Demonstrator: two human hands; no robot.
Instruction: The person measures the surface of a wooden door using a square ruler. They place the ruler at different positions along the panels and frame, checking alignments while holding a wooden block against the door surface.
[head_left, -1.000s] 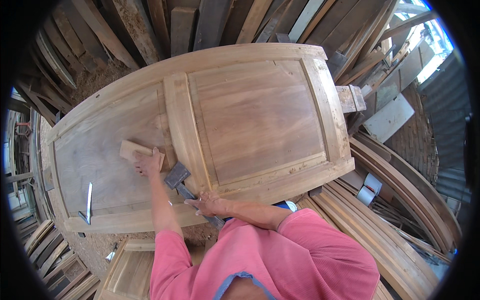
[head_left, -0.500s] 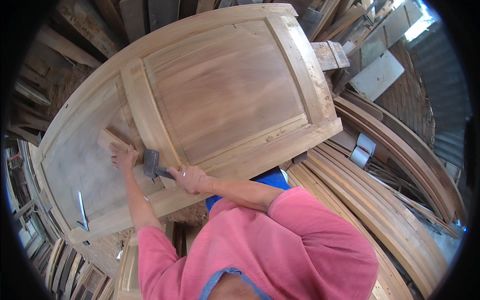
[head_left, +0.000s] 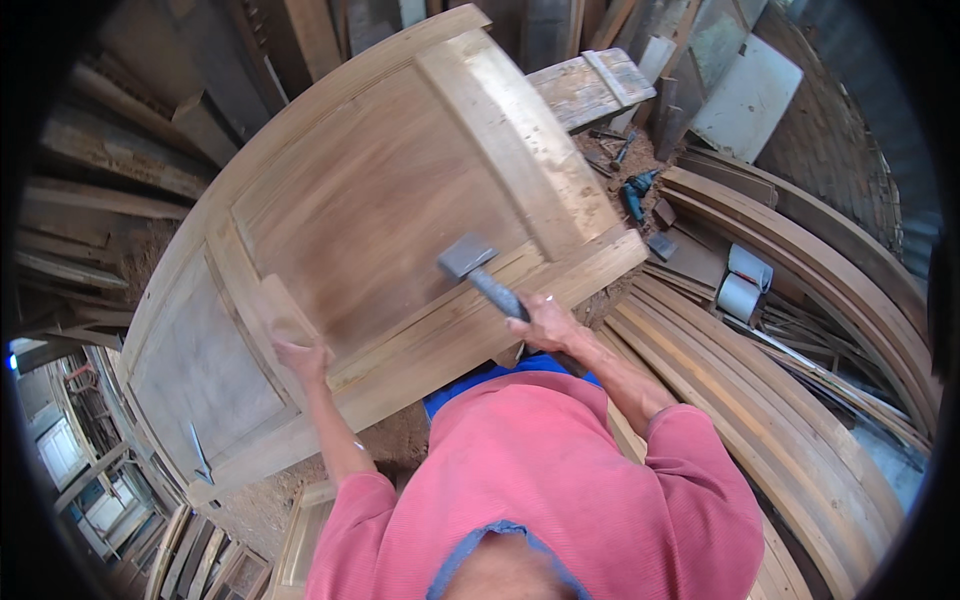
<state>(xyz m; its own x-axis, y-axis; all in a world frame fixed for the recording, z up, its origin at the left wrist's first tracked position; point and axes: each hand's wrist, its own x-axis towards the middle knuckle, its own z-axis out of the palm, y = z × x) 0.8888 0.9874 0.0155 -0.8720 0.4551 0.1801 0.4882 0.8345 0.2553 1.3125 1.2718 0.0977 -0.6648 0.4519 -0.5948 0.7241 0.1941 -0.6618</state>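
A panelled wooden door [head_left: 370, 190] lies flat before me, with a large panel on the right and a smaller one on the left. My left hand [head_left: 305, 358] is closed around a pale wood block [head_left: 283, 303], blurred by motion, over the left edge of the large panel. In my right hand [head_left: 545, 325] is the dark handle of a hammer [head_left: 467, 257]. Its square head is over the large panel's lower part, apart from the block. Near the door's lower left corner rests a metal try square [head_left: 200, 455].
A rough plank [head_left: 590, 90] juts out beyond the door's far right end. A teal power drill [head_left: 637, 195] lies among shavings there. Long curved boards [head_left: 740, 400] are stacked at my right, beside a white roll [head_left: 742, 285]. Upright timber leans behind the door.
The wood block and my left hand have moved right, from the smaller panel to the large one. My right hand has swung the hammer rightward, away from the block. The view has shifted too.
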